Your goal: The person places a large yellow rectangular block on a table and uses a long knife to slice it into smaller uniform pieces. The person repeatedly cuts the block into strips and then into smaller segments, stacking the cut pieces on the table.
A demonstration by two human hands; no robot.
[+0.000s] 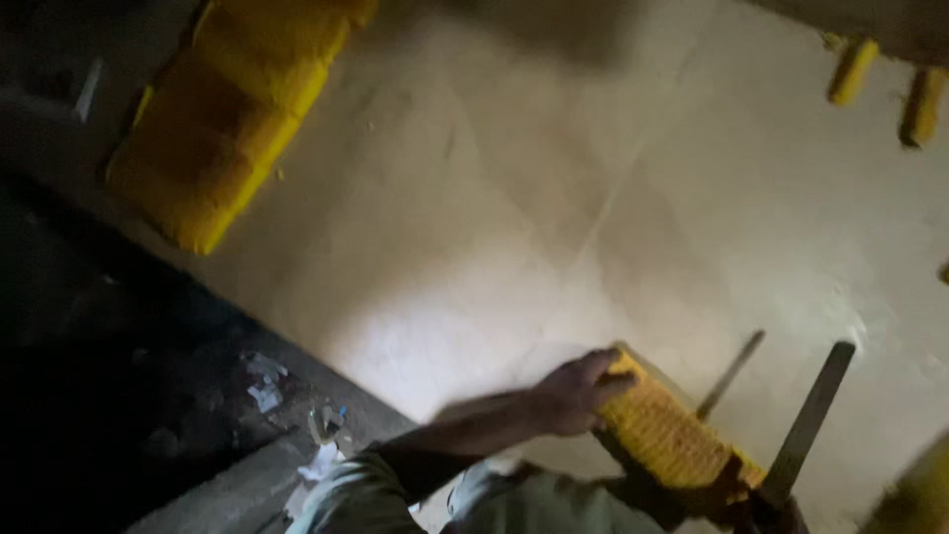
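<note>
My left hand [573, 396] grips the upper end of a long yellow block [667, 435] with a ribbed surface, which lies slanted over the pale floor [514, 218]. At the block's lower end, my right hand [769, 512] is a dark shape at the frame's bottom edge. It is closed around the base of a flat grey metal blade [813, 415] that rises to the upper right, close beside the block. The blade's shadow [732, 374] falls on the floor just left of it. The whole view is dim and blurred.
A big stack of yellow blocks [222, 109] lies at the top left. Two small yellow pieces [852, 71] [921, 107] lie at the top right. A dark strip of ground with paper scraps [265, 391] runs along the left. Another yellow shape [919, 494] shows at the bottom right corner.
</note>
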